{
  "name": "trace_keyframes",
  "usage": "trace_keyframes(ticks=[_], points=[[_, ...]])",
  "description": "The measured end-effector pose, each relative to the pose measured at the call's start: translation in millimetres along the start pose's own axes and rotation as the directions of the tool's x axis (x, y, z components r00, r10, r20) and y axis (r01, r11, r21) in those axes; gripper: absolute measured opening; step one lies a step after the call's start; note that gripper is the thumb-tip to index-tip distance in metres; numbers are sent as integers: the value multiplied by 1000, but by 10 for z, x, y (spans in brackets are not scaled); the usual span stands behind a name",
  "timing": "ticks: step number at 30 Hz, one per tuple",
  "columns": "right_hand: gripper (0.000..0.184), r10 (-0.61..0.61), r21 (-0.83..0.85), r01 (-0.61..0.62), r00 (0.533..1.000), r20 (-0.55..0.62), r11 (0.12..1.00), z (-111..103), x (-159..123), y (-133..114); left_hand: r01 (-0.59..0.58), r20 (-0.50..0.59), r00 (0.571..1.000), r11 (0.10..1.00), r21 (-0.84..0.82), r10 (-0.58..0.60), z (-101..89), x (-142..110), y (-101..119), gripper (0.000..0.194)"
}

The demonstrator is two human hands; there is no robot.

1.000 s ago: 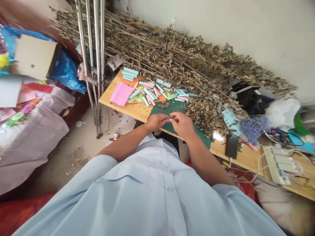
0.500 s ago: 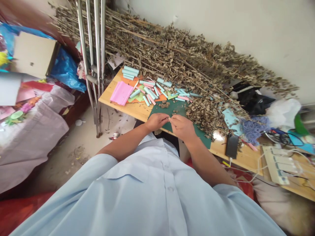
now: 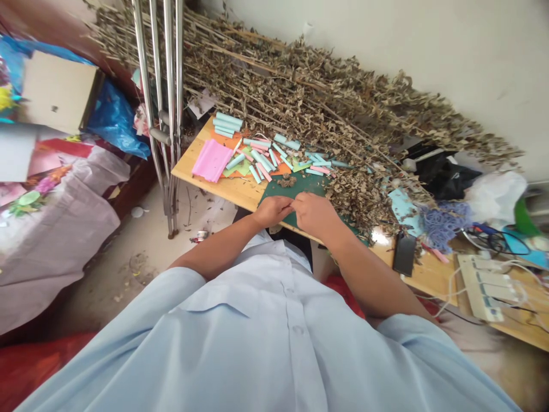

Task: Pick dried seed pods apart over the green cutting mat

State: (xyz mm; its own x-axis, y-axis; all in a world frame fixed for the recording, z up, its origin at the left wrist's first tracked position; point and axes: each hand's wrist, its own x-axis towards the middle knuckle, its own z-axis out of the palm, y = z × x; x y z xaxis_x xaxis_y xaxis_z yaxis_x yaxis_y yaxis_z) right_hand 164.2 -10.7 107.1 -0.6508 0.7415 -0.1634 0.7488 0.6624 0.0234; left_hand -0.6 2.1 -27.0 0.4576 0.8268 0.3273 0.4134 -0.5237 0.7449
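My left hand (image 3: 274, 210) and my right hand (image 3: 314, 214) meet over the near edge of the green mat (image 3: 306, 184), fingers closed and fingertips touching. Whatever they pinch between them is too small and too hidden to name. Just beyond my fingers lies a small clump of crumbled dry leaf (image 3: 286, 181). To the right of my right hand a heap of dried leaves (image 3: 360, 197) covers much of the mat. Pale blue and pink paper rolls (image 3: 262, 160) are scattered behind the mat, on orange and green sheets. A pink paper stack (image 3: 212, 160) is at the left.
Long dried plant stalks (image 3: 274, 74) lie along the wall behind the table (image 3: 240, 193). Metal crutches (image 3: 169, 114) stand at its left end. On the right are a phone (image 3: 404, 253), blue yarn (image 3: 444, 226), a power strip (image 3: 479, 289) and cables.
My right hand has turned over more, its back now facing up, and its forearm and elbow have swung outward to the right. The left hand stays nearly in place.
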Motion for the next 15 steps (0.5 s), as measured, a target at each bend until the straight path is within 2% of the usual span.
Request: trace_keyframes(ticks=[4,7,11,15], points=[[24,-10,94,16,998,-59,995,88,-25,98,11,0,1000,1000,12,-11,-13,4,17,35],[26,-1,238,47,982,-188,970,184,-80,179,13,3,1000,1000,5,-13,-32,5,38,38],[25,150,457,31,923,-355,889,298,-122,202,6,-12,1000,1000,-21,-6,-38,2,44,36],[17,344,601,-67,868,-358,797,417,-77,159,1,-14,1000,1000,-10,-1,-22,3,20,37]])
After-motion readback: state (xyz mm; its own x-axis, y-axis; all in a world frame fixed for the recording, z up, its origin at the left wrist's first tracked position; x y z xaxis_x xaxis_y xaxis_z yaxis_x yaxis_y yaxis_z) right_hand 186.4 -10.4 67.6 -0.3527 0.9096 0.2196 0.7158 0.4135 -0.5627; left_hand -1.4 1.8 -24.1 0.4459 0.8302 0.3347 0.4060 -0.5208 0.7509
